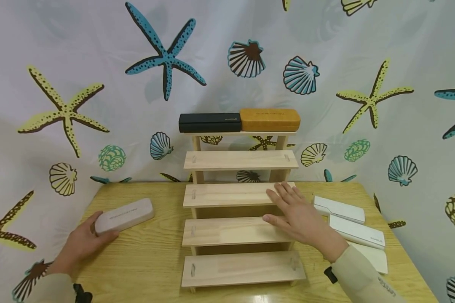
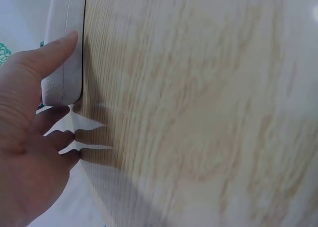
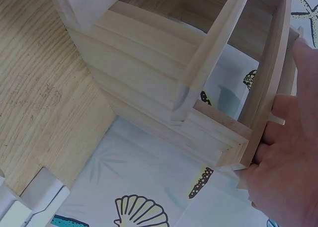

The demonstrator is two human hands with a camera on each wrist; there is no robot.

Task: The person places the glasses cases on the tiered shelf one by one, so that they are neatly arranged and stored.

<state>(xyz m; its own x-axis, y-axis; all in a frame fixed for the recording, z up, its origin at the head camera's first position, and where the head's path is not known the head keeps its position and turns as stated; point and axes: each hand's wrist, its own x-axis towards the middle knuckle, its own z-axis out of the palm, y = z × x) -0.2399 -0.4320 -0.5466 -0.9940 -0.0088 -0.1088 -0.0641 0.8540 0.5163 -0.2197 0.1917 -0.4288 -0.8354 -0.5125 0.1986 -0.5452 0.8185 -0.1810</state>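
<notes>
Fingers [image 1: 93, 217] grip a pale grey oblong case [image 1: 125, 216]

Left hand [image 1: 82, 242] pinches its end at the yellow wooden table [image 1: 144, 269]; right hand [image 1: 301, 219], fingers extended, touches the pale wooden tiered rack [image 1: 242, 267]. Shelving looks partly done: black case [image 1: 210, 123] and orange case [image 1: 270, 120] up top, three white cases [image 1: 358, 232] left.

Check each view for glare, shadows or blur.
Head: a small bright glare on the yellowish wood-grain table at the bottom edge, below the stepped pale-wood shelf; left wrist: finger shadows from the left hand cross the table, glare at upper right; right wrist: muted lighting, the right hand looking soft.
</notes>
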